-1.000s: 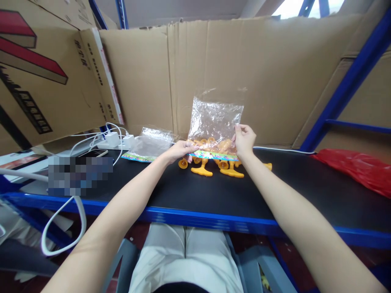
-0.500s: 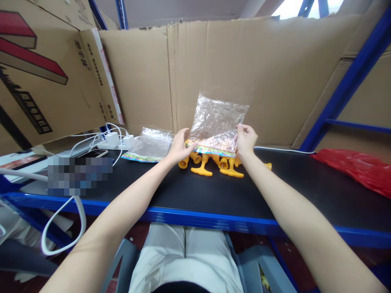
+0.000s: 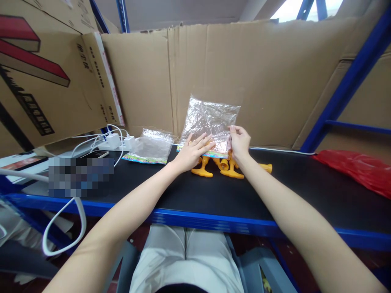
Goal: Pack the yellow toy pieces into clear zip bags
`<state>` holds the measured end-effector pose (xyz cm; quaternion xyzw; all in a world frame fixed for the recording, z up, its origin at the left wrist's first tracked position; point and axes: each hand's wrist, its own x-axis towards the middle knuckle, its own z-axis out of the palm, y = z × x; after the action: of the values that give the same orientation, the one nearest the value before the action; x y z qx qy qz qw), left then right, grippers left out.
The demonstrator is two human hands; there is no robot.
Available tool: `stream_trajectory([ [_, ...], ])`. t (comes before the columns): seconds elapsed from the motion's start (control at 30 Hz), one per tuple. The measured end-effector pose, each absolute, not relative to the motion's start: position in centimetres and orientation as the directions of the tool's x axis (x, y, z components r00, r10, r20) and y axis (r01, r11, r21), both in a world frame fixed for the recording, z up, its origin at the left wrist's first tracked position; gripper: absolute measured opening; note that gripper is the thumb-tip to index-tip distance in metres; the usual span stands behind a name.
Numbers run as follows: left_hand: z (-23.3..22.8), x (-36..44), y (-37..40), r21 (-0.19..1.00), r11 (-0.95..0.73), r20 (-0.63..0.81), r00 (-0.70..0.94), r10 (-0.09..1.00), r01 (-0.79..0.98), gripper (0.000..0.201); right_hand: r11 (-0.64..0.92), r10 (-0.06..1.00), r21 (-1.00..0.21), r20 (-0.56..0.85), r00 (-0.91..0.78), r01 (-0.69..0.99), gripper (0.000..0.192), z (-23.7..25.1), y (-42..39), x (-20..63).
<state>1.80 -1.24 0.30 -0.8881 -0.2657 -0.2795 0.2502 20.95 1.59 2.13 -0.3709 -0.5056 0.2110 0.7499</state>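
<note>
The right hand (image 3: 239, 140) pinches the corner of a clear plastic bag (image 3: 210, 122) held over the black surface (image 3: 214, 195) while the left hand (image 3: 191, 152) lies flat and unclenched against it, the orange plastic toys (image 3: 226, 167) beneath not yet bagged.

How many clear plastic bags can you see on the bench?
2: one clear plastic bag held up over the orange toys by both hands; a second bag lies flat to its left, possibly several stacked.
</note>
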Motion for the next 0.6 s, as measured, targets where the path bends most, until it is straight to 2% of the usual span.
stream_trajectory([
  [0.13, 0.6, 1.3, -0.8, -0.273, -0.700, 0.635, 0.671, 0.384, 0.659, 0.065, 0.607, 0.727, -0.792, 0.585, 0.360, 0.060, 0.037, 2.2, 1.5, 20.9],
  [0.27, 1.6, 0.2, -0.6, -0.173, -0.601, 0.665, 0.543, 0.513, 0.780, 0.061, 0.552, 0.778, -0.828, 0.553, 0.297, 0.097, 0.039, 2.0, 2.1, 21.4],
  [0.37, 2.5, -1.4, -0.2, -0.111, -0.453, 0.639, 0.413, 0.649, 0.884, 0.059, 0.545, 0.746, -0.786, 0.613, 0.259, 0.291, 0.037, 1.6, 2.5, 22.0],
  [0.43, 3.0, -2.8, 0.2, -0.078, -0.329, 0.561, 0.314, 0.766, 0.941, 0.054, 0.541, 0.685, -0.640, 0.712, 0.156, 0.545, 0.033, 1.2, 2.5, 22.3],
  [0.5, 3.3, -4.3, 0.9, -0.034, -0.169, 0.454, 0.165, 0.876, 0.985, 0.047, 0.510, 0.634, -0.386, 0.773, -0.032, 0.769, 0.033, 0.8, 2.2, 22.6],
  [0.57, 3.3, -5.8, 1.8, 0.015, 0.025, 0.309, -0.028, 0.951, 1.000, 0.040, 0.468, 0.640, -0.165, 0.741, -0.203, 0.868, 0.035, 0.3, 1.9, 22.7],
  [0.6, 3.2, -6.6, 2.4, 0.034, 0.070, 0.247, -0.077, 0.966, 0.997, 0.038, 0.450, 0.659, -0.102, 0.709, -0.253, 0.887, 0.036, 0.0, 1.9, 22.7],
])
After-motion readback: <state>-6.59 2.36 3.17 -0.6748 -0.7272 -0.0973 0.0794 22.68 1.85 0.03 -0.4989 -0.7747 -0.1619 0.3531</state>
